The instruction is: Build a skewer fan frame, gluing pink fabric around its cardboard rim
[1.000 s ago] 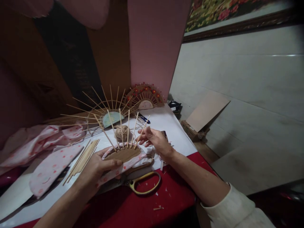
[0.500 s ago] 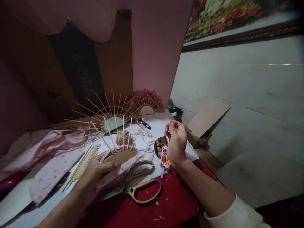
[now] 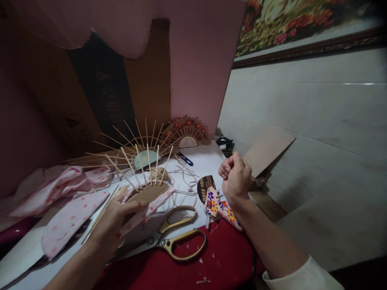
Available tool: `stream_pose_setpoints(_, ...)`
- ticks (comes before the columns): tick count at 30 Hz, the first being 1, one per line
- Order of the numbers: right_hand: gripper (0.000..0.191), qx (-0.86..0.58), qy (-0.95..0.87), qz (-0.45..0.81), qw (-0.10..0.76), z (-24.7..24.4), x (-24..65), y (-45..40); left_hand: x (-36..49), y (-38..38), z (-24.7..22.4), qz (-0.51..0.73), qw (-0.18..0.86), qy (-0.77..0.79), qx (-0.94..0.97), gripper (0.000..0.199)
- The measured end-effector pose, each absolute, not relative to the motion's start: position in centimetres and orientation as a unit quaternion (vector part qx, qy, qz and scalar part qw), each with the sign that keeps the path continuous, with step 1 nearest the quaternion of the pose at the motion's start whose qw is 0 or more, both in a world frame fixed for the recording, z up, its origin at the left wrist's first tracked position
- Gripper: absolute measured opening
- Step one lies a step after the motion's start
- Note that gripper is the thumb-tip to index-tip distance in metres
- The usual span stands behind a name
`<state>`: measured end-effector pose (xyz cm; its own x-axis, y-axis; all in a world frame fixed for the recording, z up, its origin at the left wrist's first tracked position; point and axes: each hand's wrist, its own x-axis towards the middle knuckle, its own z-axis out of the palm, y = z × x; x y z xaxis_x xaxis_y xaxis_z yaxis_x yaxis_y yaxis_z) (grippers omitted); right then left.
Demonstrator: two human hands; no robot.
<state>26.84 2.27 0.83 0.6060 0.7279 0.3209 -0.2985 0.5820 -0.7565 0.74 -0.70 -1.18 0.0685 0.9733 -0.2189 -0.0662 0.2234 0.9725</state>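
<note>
My left hand grips a semicircular cardboard piece edged with pink dotted cloth, thumb on its face. Several thin wooden sticks fan upward from its top edge. My right hand is raised at the table's right side, fingers curled together; whatever they may hold is too small to see. Below it lies a floral-patterned glue gun, its nozzle near a round black card. Large gold-handled scissors rest at the front, blades partly under the left hand's piece.
Behind are a stick fan with a green centre, a ball of twine, small blue snips and a fan with red flowers. Dotted cloth and loose sticks lie left. A cardboard sheet leans right.
My right hand has moved right, its fingers curled more tightly, and more of the glue gun shows. The piece in my left hand has shifted slightly left and tilted.
</note>
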Motion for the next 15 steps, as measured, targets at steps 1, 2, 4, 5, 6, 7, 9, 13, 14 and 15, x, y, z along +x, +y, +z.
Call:
stream_pose_setpoints(1,0.039,-0.333,-0.315,0.302,0.836,1.0,27.2,2.3,0.7,-0.6,-1.3,0.447,0.587,0.513,0.438,0.023)
stream_pose_setpoints(2,0.037,-0.328,-0.309,0.293,0.843,1.2,27.6,2.4,0.6,-0.6,-1.4,0.448,0.59,0.511,0.436,0.024)
stream_pose_setpoints(4,0.028,-0.329,-0.294,0.268,0.856,1.5,28.3,2.6,0.6,-0.5,-1.4,0.445,0.594,0.512,0.433,0.027)
stream_pose_setpoints(5,0.024,-0.339,-0.292,0.256,0.857,1.5,28.6,2.7,0.6,-0.6,-1.3,0.443,0.594,0.513,0.434,0.029)
stream_pose_setpoints(6,0.021,-0.353,-0.296,0.249,0.852,1.5,28.8,2.8,0.7,-0.6,-1.2,0.441,0.594,0.512,0.436,0.03)
stream_pose_setpoints(7,0.02,-0.368,-0.308,0.249,0.841,1.3,28.8,2.8,0.7,-0.7,-1.0,0.441,0.593,0.512,0.437,0.031)
stream_pose_setpoints(9,0.017,-0.401,-0.358,0.267,0.8,0.9,28.3,2.8,0.9,-0.9,-0.7,0.446,0.594,0.511,0.434,0.03)
stream_pose_setpoints(13,0.023,-0.452,-0.51,0.356,0.639,0.1,26.2,1.8,1.2,-1.2,-0.4,0.445,0.602,0.512,0.42,0.033)
stream_pose_setpoints(14,0.031,-0.451,-0.544,0.389,0.591,0.0,25.7,1.5,1.3,-1.3,-0.4,0.443,0.604,0.51,0.422,0.036)
stream_pose_setpoints(15,0.042,-0.445,-0.575,0.418,0.544,-0.2,25.2,1.2,1.4,-1.4,-0.2,0.439,0.607,0.509,0.425,0.038)
